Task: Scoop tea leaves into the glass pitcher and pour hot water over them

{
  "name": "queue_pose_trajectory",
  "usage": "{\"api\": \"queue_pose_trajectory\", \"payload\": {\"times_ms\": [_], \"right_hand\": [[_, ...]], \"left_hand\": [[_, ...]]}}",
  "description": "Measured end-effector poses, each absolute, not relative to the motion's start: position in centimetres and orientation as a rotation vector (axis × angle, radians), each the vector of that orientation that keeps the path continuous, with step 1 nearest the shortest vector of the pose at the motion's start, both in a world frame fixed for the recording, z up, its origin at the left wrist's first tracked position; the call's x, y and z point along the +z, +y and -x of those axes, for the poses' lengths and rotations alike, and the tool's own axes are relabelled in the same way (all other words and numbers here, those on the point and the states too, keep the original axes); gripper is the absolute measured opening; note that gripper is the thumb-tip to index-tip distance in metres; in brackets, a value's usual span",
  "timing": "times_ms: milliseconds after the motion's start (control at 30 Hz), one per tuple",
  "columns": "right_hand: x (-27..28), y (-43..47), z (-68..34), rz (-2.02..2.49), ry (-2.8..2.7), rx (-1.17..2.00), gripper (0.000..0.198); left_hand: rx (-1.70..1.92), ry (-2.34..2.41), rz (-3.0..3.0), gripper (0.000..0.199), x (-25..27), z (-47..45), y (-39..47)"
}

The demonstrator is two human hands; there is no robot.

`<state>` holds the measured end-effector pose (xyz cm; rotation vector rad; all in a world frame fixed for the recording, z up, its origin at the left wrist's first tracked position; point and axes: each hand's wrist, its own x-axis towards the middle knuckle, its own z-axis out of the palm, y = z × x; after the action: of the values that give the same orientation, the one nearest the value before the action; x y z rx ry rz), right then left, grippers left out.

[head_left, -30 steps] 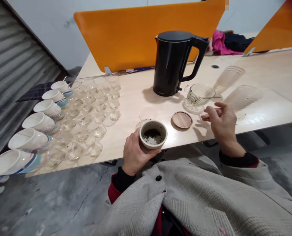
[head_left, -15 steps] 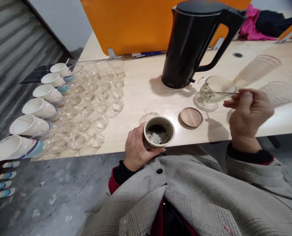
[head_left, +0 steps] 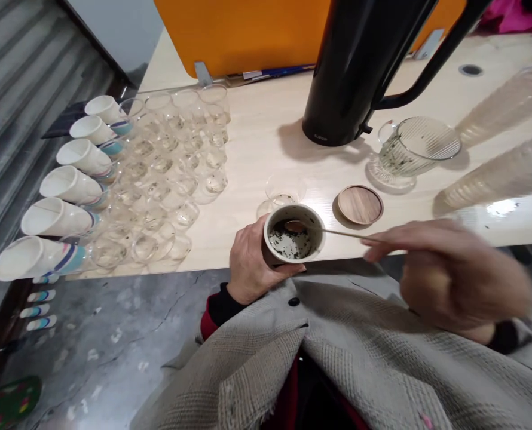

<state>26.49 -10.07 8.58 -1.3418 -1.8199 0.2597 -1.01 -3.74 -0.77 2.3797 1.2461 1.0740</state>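
Cup (head_left: 294, 240), off-white with dark tea leaves inside, in left hand's (head_left: 252, 263) grip, right hand (head_left: 445, 272) pinching spoon (head_left: 333, 232)

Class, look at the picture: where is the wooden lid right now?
The wooden lid lies flat on the table, centre-right in the head view, between the cup of tea leaves and the ribbed glass pitcher.

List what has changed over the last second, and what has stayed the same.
The right hand took a thin spoon from the ribbed glass pitcher and swung it left; its bowl now sits in the ceramic cup of tea leaves. The left hand holds that cup as before. Kettle and wooden lid unmoved.
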Motion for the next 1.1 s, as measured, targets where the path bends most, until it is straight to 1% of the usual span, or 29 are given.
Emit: {"api": "queue_pose_trajectory", "payload": {"times_ms": [33,100,167,367,533,633,767,867,967,1100], "right_hand": [[8.6,-10.0,-25.3,1.263,-1.875,0.242,0.024],[8.5,-9.5,-23.4,1.109,-1.956,0.204,0.031],[8.1,-8.8,-22.2,1.045,-1.967,0.168,0.034],[6.8,-8.2,-21.9,1.058,-2.027,0.143,0.034],[6.7,-8.1,-21.8,1.044,-2.066,0.055,0.032],[6.8,-8.1,-21.7,1.05,-2.08,0.07,0.03],[7.2,-8.2,-21.6,1.025,-2.03,0.196,0.027],[7.7,-8.2,-21.7,1.097,-1.946,0.331,0.021],[7.9,-7.7,-22.0,1.23,-1.646,0.561,0.017],[7.8,-6.6,-22.9,1.254,-1.139,0.851,0.017]], "left_hand": [[1.072,1.245,-2.378,0.108,-0.7,1.0,-3.7],[1.072,1.239,-2.376,0.108,-0.7,1.0,-3.7],[1.08,1.23,-2.376,0.107,-0.7,1.0,-3.7],[1.114,1.211,-2.365,0.107,-0.8,1.0,-3.8],[1.093,1.227,-2.356,0.108,-0.8,1.0,-3.9],[1.105,1.22,-2.355,0.105,-0.7,1.0,-3.9],[1.114,1.218,-2.364,0.104,-0.7,1.0,-3.8],[1.127,1.218,-2.38,0.105,-0.8,1.0,-3.7],[1.146,1.214,-2.395,0.105,-0.8,1.0,-3.6],[1.149,1.199,-2.383,0.103,-0.8,1.0,-3.6]]}}
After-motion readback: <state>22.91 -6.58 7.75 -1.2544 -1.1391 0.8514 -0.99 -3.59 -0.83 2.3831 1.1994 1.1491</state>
